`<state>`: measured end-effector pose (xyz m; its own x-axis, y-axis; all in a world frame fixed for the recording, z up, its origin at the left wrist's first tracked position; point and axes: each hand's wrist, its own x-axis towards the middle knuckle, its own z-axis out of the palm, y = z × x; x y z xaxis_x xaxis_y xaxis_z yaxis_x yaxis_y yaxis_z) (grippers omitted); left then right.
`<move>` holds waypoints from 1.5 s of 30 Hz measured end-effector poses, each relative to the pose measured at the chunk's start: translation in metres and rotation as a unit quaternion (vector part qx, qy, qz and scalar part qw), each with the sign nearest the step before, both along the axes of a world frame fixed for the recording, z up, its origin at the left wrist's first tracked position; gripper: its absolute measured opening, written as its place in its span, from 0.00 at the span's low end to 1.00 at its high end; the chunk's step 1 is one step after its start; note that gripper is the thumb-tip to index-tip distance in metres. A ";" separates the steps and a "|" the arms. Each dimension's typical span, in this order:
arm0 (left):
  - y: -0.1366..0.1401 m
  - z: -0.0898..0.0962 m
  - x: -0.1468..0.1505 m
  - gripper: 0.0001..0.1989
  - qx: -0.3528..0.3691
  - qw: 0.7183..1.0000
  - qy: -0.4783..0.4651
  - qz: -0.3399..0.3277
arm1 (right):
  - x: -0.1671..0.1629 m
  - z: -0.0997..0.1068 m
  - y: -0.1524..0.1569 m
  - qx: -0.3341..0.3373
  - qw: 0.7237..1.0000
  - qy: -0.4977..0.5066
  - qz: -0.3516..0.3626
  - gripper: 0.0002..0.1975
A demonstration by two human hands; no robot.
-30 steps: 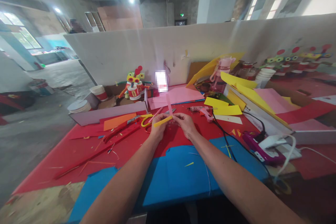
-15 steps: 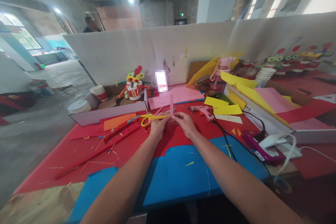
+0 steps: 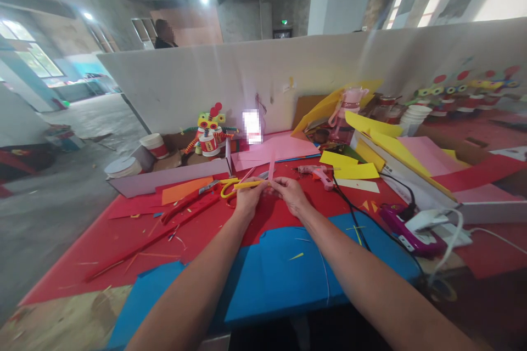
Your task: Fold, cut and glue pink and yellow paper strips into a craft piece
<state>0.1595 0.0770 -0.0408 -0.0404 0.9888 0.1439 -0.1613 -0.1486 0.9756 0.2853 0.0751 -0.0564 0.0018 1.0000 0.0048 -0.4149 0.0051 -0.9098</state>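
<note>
My left hand (image 3: 247, 200) and my right hand (image 3: 291, 194) meet above the red sheet, fingers pinched together. Between them they grip paper strips where the ends meet. A pink paper strip (image 3: 272, 165) stands up from the fingertips, pointing away from me. The yellow paper strip (image 3: 247, 184) sticks out leftward over my left hand. The joint itself is mostly hidden by the fingers. Just left of my left hand lie scissors with yellow handles (image 3: 225, 191). A pink glue gun (image 3: 319, 175) rests on the table right of my right hand.
Blue sheets (image 3: 275, 269) cover the near edge. Yellow paper pieces (image 3: 349, 164) and a purple power strip (image 3: 411, 236) with cords lie right. Red-handled pliers (image 3: 181, 205) lie left. Behind are pink sheets (image 3: 284, 148), a paper-cup robot figure (image 3: 209, 137) and a white partition (image 3: 197, 77).
The pink strip has tilted slightly to the right at its top. My hands stay nearly in place, still pinching. In the background, a person behind the partition has moved right.
</note>
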 end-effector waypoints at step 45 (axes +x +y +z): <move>0.003 -0.006 -0.001 0.13 -0.018 0.997 -0.017 -0.080 | -0.004 -0.007 0.004 0.072 0.993 -0.085 -0.036 0.13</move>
<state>0.1585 0.0804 -0.0470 0.1132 0.9875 0.1096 -0.2135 -0.0835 0.9734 0.2809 0.0794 -0.0633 0.0612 0.9863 0.1533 -0.2496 0.1638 -0.9544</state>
